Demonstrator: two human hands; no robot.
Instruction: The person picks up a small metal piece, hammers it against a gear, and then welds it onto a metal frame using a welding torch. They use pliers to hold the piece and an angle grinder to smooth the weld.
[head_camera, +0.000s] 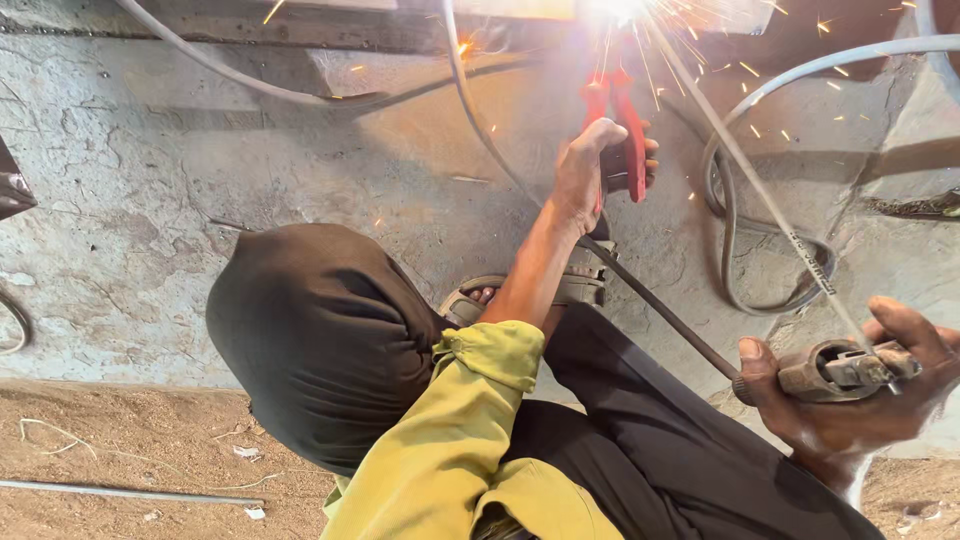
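At lower right, the right hand (850, 400) keeps a clenched grip on the rod holder (840, 368); its welding rod (760, 190) sparks at top centre. A co-worker's hand (585, 165) holding red pliers (622, 120) sits just beside the arc, so sparks could burn it.

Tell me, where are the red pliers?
Top middle of the head view: the red pliers sit in a co-worker's hand, just under the bright sparks, left of the welding rod.
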